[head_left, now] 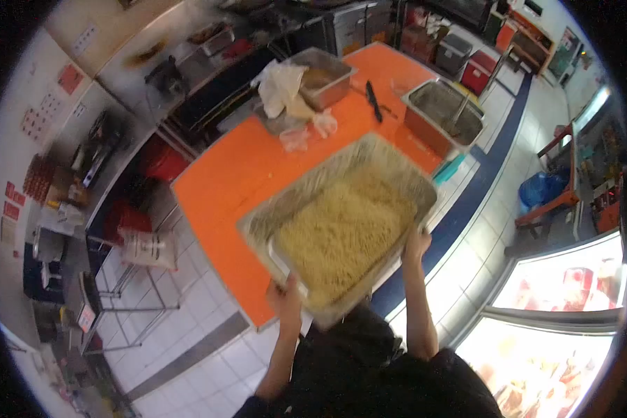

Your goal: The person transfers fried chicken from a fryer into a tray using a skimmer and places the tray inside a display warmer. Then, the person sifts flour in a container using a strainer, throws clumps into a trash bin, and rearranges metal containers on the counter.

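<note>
Two hands grip one large steel tray [296,202] of pale yellow crumbly food [341,233]: left hand [285,296] closed on the near corner rim, right hand [416,244] closed on the right-side rim, both arms outstretched. Tray sits tilted over the near part of the orange tabletop [223,188], its near end overhanging the edge; whether it touches the surface cannot be told.

Tabletop: bright orange, long, running away from the person. On it, further back: a steel pan [327,76] with white crumpled plastic bags [282,87] beside it, a second deep steel pan [442,115] at the right edge, a dark knife [373,101] between the two pans.

Room: white tile floor with a dark blue stripe [467,202], wire rack [129,279] at left, lit display freezers [564,306] at right, red crates [477,73] at the far end
</note>
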Motion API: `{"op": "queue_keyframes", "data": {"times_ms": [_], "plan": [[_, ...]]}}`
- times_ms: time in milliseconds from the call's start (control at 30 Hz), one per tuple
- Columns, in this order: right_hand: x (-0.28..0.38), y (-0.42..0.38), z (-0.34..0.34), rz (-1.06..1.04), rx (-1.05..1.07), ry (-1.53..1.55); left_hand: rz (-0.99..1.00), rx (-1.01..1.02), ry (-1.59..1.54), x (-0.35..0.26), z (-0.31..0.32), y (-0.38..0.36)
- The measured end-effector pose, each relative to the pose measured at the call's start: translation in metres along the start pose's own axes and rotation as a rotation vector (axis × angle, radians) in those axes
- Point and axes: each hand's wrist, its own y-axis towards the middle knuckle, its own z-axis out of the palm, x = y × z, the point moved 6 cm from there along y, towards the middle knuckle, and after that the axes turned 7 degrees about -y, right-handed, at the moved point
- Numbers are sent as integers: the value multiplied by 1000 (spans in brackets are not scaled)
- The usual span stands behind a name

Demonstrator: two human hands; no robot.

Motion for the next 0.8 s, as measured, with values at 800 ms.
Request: {"op": "queue_keyframes", "data": {"times_ms": [800], "plan": [[-9, 16, -19, 64, -96, -12, 239, 724, 988, -65, 99, 182]]}}
